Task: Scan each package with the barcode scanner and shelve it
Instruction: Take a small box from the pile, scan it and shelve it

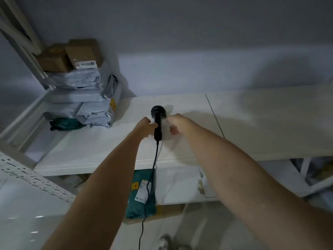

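Observation:
A black barcode scanner [158,121] is over the white shelf [252,123], head pointing away from me, its cable [153,170] hanging down past the shelf's front edge. My left hand [145,126] grips the scanner's handle from the left. Just right of the scanner, my right hand [173,123] hovers with fingers apart and holds nothing. At the shelf's left end, grey mailer packages [81,105] are stacked, with brown boxes [82,53] on top and a teal package [63,123] at the bottom. Another teal package [142,192] with a label lies below the shelf.
The wall runs behind the shelf. White metal uprights and a perforated rail [36,179] stand at the left. A brown cardboard box [169,212] lies under the lower teal package. A shoe [164,242] shows on the floor at the bottom.

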Demonstrator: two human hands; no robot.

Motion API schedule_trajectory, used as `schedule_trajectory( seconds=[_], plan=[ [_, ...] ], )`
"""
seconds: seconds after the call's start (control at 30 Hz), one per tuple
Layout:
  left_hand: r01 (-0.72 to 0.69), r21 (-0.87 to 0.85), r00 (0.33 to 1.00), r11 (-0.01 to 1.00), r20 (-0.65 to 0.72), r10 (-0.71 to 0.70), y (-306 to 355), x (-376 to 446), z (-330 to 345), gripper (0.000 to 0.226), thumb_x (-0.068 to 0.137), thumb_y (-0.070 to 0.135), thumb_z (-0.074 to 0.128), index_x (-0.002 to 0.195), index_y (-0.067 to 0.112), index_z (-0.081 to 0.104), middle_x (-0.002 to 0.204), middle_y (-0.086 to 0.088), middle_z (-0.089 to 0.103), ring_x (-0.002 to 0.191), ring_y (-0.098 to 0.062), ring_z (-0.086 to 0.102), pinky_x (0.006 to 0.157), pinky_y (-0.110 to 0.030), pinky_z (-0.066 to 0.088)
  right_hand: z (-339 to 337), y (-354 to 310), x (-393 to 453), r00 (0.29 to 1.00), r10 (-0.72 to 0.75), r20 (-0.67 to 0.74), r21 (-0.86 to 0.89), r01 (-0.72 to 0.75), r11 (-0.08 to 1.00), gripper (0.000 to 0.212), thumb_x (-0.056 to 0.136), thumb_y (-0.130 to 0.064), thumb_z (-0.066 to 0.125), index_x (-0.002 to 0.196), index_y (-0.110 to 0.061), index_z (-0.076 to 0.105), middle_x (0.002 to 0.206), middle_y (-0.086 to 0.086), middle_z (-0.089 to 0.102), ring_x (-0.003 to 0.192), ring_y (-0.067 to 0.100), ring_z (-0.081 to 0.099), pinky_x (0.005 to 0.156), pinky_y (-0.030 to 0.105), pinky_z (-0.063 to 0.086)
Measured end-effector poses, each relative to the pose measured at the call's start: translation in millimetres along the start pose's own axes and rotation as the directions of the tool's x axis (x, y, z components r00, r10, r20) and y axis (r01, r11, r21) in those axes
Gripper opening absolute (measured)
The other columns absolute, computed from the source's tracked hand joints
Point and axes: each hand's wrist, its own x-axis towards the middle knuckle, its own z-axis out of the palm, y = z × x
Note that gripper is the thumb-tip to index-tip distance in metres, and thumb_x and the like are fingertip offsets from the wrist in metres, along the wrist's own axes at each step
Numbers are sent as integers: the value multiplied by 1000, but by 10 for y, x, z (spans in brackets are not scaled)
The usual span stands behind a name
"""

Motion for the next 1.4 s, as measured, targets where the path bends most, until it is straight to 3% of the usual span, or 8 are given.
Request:
schedule_trajectory(
  seconds=[0.1, 0.17, 0.37, 0.67, 0.97, 1.2, 1.3, 1.4],
  plan=[
    [48, -113, 997, 992, 60, -42, 27, 146, -63, 24, 89, 22, 59, 75, 7, 48, 86, -14, 58, 70, -24, 59, 65, -32, 52, 31, -69, 7, 1000, 28, -9, 31, -28, 999, 34, 91, -22, 47, 119, -2, 50, 96, 18, 59, 83, 30, 62, 78, 39, 57],
    [82, -198, 989, 977, 138, -55, 38, 206, -80, 21, 90, 21, 60, 85, 1, 55, 90, -17, 60, 65, -21, 60, 61, -29, 52, 75, -111, 37, 1000, 31, 4, 50, -31, 998, 37, 91, -24, 49, 121, -3, 49, 102, 19, 60, 87, 30, 62, 82, 40, 56],
    [98, -386, 952, 918, 306, 27, 14, 356, -79, 33, 85, 16, 66, 109, -5, 60, 105, -22, 67, 93, -31, 67, 83, -37, 55, 241, -216, 185, 1000, 14, 27, 58, -15, 998, 43, 90, -28, 49, 124, -1, 48, 119, 21, 61, 107, 34, 61, 98, 45, 48],
    [64, -477, 942, 876, 320, 105, -119, 492, -226, 27, 77, 18, 76, 96, 3, 66, 86, -12, 74, 72, -18, 74, 56, -21, 56, 378, -382, 320, 993, 31, 110, 49, -37, 998, 46, 84, -29, 61, 120, -3, 51, 120, 19, 61, 109, 30, 60, 99, 42, 47],
    [-168, -560, 968, 811, 64, 244, 217, 667, -808, 14, 82, 14, 71, 93, 8, 67, 73, -4, 76, 70, -19, 74, 57, -23, 57, 272, -1033, 315, 960, -247, 130, 271, 205, 941, 38, 85, -24, 57, 120, -7, 56, 106, 14, 64, 97, 29, 62, 91, 42, 51],
    [-239, -468, 958, 851, 28, 284, 458, 726, -1265, 17, 86, 4, 61, 102, 7, 67, 88, -5, 70, 83, -14, 68, 79, -24, 54, 206, -1475, 354, 917, -363, 167, 234, 320, 918, 32, 88, -23, 52, 118, -11, 52, 95, 11, 64, 93, 31, 66, 91, 50, 51],
    [-326, -388, 942, 862, -210, 262, 562, 682, -1590, 27, 87, -9, 51, 110, -4, 64, 83, 1, 63, 80, -14, 59, 76, -17, 48, 196, -1579, 443, 904, -400, 153, 296, 344, 891, 24, 91, -21, 51, 113, -12, 47, 78, 7, 57, 61, 24, 62, 68, 41, 54],
    [-315, -26, 802, 949, -542, 251, 634, 670, -1973, 24, 87, -3, 53, 107, -5, 66, 93, -12, 69, 93, -31, 61, 73, -22, 47, 178, -1667, 483, 899, -436, 38, 396, 388, 833, 14, 90, -16, 51, 101, -11, 45, 72, 6, 49, 52, 21, 53, 53, 33, 47]
  ],
)
